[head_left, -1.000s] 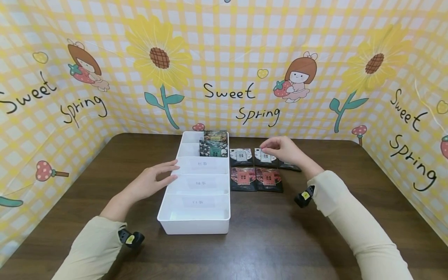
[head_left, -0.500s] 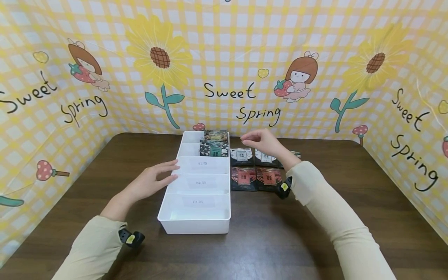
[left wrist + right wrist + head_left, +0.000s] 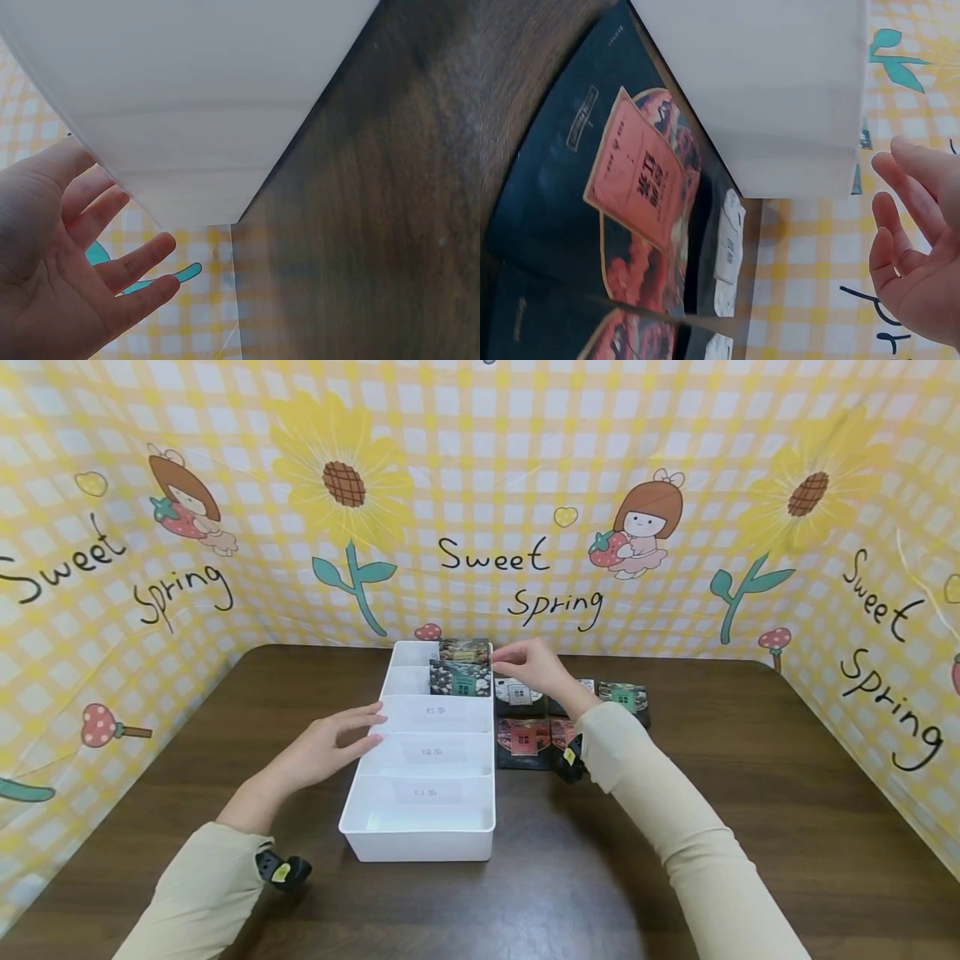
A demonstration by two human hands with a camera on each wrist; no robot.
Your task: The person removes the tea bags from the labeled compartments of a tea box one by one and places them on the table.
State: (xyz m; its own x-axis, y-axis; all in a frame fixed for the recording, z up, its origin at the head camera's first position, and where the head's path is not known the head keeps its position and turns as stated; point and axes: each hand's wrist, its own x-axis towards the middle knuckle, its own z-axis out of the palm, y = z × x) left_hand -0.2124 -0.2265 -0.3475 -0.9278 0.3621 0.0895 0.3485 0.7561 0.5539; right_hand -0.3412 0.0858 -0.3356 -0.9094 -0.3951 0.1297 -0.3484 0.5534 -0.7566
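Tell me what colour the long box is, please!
The box is white. The head view shows it best.

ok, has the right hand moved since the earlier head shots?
Yes. The right hand has moved left toward the white box; its fingers are now close to the box's right rim, near the far end.

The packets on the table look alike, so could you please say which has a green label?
The packet at the far row's right end; the others are red- or white-labelled.
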